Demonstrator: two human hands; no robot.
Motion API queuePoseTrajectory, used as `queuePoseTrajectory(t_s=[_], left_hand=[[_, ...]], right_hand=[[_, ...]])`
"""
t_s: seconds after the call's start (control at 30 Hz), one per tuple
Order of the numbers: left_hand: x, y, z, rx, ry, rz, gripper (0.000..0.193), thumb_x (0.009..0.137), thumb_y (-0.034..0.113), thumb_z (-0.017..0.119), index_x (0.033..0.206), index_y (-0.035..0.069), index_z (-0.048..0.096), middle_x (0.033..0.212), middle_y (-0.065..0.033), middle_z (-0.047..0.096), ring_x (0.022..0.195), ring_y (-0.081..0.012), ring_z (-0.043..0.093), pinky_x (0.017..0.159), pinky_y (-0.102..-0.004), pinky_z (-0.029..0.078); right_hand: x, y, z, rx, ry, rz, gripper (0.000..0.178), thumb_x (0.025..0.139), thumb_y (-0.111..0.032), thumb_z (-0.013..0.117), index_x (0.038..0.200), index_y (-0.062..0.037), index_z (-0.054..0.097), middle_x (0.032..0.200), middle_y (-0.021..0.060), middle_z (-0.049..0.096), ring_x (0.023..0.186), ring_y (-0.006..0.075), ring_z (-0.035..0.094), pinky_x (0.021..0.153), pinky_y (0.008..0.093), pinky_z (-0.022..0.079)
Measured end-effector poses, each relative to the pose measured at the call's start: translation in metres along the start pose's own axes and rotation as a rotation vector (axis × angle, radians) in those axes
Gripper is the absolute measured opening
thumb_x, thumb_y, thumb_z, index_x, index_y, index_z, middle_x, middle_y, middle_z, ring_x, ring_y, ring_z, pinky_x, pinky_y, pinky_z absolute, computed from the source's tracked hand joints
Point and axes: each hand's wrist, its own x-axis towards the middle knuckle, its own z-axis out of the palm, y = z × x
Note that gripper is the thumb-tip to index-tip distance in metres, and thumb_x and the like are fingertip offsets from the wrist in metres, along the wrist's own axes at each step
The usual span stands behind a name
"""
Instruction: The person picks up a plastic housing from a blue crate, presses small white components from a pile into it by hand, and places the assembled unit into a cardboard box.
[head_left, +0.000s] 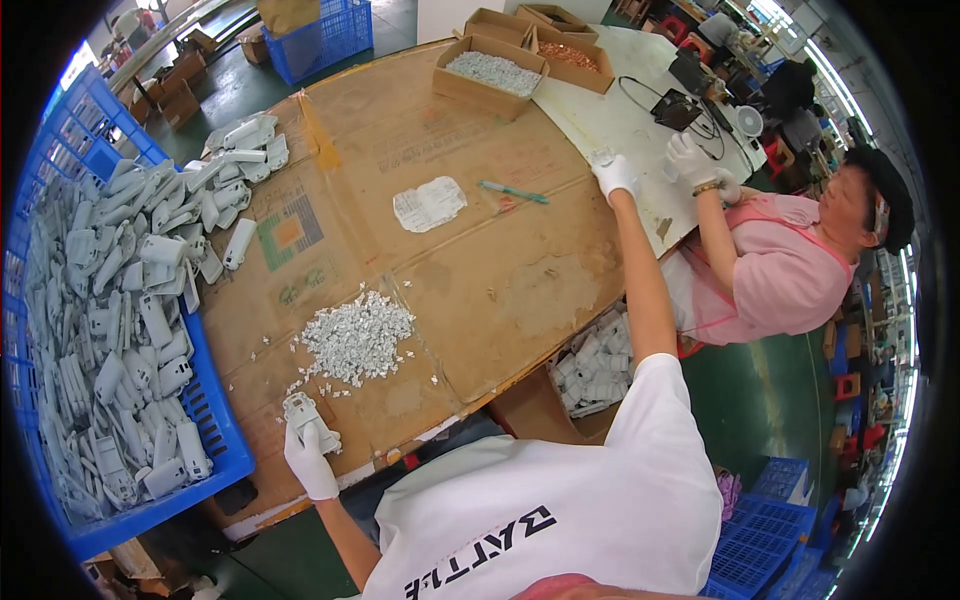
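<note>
My left hand (312, 462), in a white glove, grips a white plastic housing (312, 420) over the near edge of the cardboard-covered table (470, 290). Just beyond it lies a loose pile of small silvery-white parts (360, 338), with a few strays around it. My right arm is stretched far to the right. The gloved right hand (616, 176) is at the border between the cardboard and a white tabletop (640, 120). Its fingers are closed at a small pale thing (601, 156) whose kind I cannot make out.
A blue crate (225, 440) heaped with white housings (120, 300) stands at the left. Paper (430, 204) and a pen (513, 192) lie mid-table. Boxes of small parts (490, 75) stand at the back. A co-worker (785, 250) sits right, gloved hands near mine. A carton of white parts (592, 372) stands below.
</note>
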Motion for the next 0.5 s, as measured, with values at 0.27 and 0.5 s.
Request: queuePoseTrajectory(t_s=[0.27, 0.5], left_hand=[[-0.001, -0.01, 0.001, -0.015, 0.071, 0.029, 0.034, 0.096, 0.008, 0.049, 0.126, -0.004, 0.059, 0.095, -0.0085, 0.065, 0.066, -0.0144, 0.064, 0.057, -0.0275, 0.053], [-0.001, 0.0, 0.008, 0.015, 0.041, 0.052, 0.03, 0.097, 0.008, 0.049, 0.121, -0.005, 0.06, 0.089, -0.0083, 0.066, 0.063, -0.0134, 0.064, 0.055, -0.027, 0.052]], right_hand=[[-0.049, -0.017, -0.033, 1.206, -0.63, -0.028, 0.025, 0.09, -0.003, 0.061, 0.114, -0.0003, 0.055, 0.093, 0.014, 0.068, 0.079, 0.0221, 0.071, 0.063, 0.033, 0.057], [-0.226, -0.062, -0.094, 1.724, -1.045, -0.073, 0.035, 0.099, -0.028, 0.057, 0.123, -0.0025, 0.058, 0.083, 0.0074, 0.063, 0.067, 0.0195, 0.064, 0.06, 0.0342, 0.054]])
